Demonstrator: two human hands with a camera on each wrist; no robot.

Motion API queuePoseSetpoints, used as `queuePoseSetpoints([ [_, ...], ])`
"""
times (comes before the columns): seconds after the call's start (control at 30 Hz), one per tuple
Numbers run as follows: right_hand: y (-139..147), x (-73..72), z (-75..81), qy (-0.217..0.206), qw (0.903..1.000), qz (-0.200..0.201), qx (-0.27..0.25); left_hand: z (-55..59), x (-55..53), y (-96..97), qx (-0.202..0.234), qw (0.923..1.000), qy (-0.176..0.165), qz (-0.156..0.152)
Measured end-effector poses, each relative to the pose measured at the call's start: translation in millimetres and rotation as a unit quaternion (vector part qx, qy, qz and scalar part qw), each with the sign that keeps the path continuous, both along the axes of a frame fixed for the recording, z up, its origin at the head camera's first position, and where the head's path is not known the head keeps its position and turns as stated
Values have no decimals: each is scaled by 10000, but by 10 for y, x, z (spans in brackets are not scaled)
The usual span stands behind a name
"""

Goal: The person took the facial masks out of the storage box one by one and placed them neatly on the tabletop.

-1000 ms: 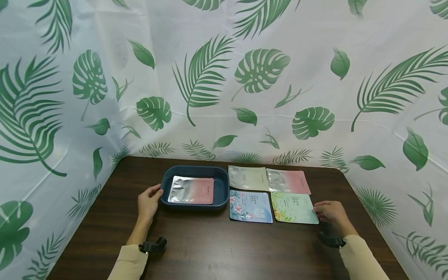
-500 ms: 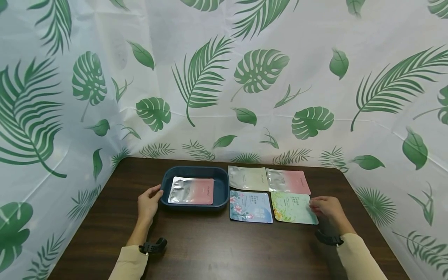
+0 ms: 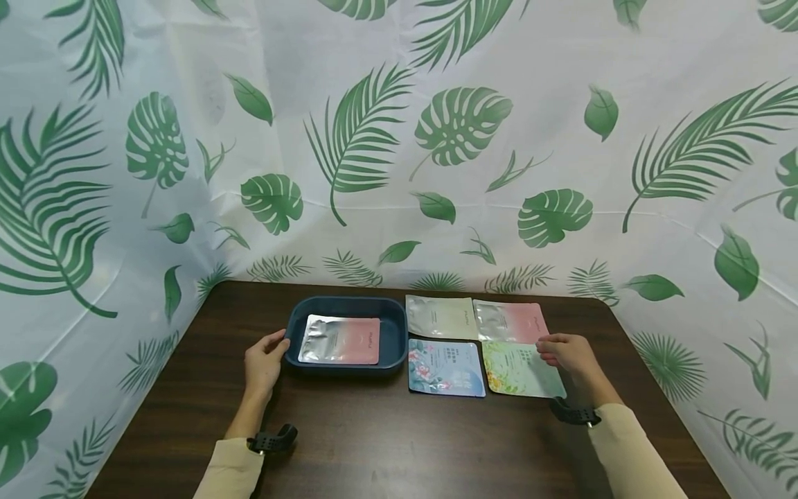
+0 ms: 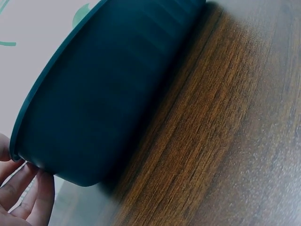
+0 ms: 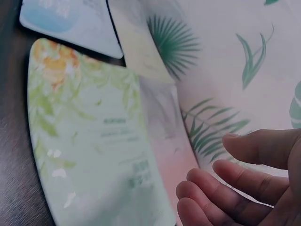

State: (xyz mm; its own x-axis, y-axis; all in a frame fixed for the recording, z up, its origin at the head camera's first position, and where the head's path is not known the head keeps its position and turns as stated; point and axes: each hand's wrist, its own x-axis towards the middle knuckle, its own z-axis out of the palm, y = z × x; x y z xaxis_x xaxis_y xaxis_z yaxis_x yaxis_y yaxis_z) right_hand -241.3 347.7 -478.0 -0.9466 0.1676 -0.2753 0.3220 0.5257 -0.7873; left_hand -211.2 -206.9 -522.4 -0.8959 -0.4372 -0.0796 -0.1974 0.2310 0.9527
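Observation:
My left hand (image 3: 264,362) holds the left end of a dark blue tray (image 3: 349,369); the left wrist view shows the thumb at its rim and the fingers below, against the outer wall. In the tray lies a silver and pink sheet-mask packet (image 3: 357,339). My right hand (image 3: 570,355) hovers with nothing in it over the right edge of a green flowered mask packet (image 3: 519,371), fingers loosely bent and thumb apart in the right wrist view. Behind that lies another pink and silver packet (image 3: 508,320).
A blue flowered packet (image 3: 444,367) lies beside the green one, and a cream packet (image 3: 439,317) behind it, close to the tray's right end. All rest on a dark wooden table (image 3: 399,443). A white leaf-print sheet (image 3: 374,208) hangs behind the table.
My right hand has moved left and slightly away from me, from the green packet's right edge to above its far right corner. My left hand and the tray have stayed put.

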Motion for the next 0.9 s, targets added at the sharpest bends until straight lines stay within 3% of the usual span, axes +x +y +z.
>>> queuePoseSetpoints([
  [0.37,-312,-183,212,134,9990,410,-109,-19,19,20,-26,10000,41,-45],
  [0.9,-802,-352,456,181,9899,1068,-917,-13,-1,13,20,9999,89,46],
])
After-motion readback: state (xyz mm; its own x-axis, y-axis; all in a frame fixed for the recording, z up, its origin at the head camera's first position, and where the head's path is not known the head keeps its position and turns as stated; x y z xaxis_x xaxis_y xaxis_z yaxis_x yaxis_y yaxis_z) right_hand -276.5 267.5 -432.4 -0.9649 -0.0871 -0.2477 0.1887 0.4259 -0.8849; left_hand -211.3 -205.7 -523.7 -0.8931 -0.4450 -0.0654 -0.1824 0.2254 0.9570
